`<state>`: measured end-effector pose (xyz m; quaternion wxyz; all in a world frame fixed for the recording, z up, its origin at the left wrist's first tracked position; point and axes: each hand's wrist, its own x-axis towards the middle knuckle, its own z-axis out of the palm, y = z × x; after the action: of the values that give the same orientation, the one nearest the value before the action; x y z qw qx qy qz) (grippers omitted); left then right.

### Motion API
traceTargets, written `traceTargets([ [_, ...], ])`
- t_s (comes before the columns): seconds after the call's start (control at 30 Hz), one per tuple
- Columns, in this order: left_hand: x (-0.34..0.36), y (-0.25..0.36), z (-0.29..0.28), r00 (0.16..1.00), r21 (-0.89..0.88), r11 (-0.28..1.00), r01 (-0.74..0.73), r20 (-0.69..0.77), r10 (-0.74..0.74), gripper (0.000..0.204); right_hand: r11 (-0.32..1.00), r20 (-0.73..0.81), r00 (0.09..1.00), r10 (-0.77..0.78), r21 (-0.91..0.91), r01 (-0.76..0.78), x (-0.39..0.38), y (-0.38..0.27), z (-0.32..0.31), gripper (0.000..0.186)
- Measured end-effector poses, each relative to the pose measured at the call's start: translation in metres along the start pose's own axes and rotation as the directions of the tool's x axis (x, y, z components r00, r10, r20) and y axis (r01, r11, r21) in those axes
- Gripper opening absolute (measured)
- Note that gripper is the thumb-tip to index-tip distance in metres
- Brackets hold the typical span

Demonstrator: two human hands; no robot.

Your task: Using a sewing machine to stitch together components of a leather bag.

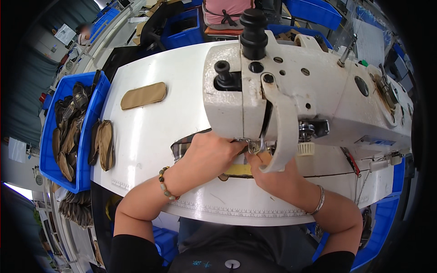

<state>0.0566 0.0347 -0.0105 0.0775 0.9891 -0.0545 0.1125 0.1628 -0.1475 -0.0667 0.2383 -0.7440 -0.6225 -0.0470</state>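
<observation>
At the needle area of a white sewing machine (318, 86), both my hands come close together. My left hand (211, 152) is closed, its fingertips pinching a dark plaid fabric piece (182, 148) that sticks out to the left. Beside it, my right hand (277, 175) is closed with fingers bent at the presser foot (255, 146). The machine's curved white guard arm (284, 132) partly covers those fingers, and what they grip is hidden. Under my hands lies a yellow strip (237, 170), with a small brown edge of fabric (223, 178) next to it.
A tan padded oblong piece (144, 96) lies on the white table (182, 68). At the left, a blue bin (84, 179) holds several dark pouch-like pieces, with brown ones (105, 145) beside it. Red-handled snips (350, 161) rest at the right. A person in pink (227, 11) sits beyond.
</observation>
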Motion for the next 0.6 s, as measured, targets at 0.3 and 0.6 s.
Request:
traceTargets([
  [0.3,0.004,0.001,-0.021,0.98,-0.087,0.99,0.11,0.178,-0.093,0.022,0.988,-0.008,0.993,0.114,0.104,-0.113,-0.005,0.006,0.006,0.003],
  [0.6,-0.004,-0.001,-0.016,0.99,-0.093,0.993,0.076,0.122,-0.064,0.026,0.998,-0.143,0.99,0.01,0.057,-0.002,0.003,-0.002,0.002,0.01],
])
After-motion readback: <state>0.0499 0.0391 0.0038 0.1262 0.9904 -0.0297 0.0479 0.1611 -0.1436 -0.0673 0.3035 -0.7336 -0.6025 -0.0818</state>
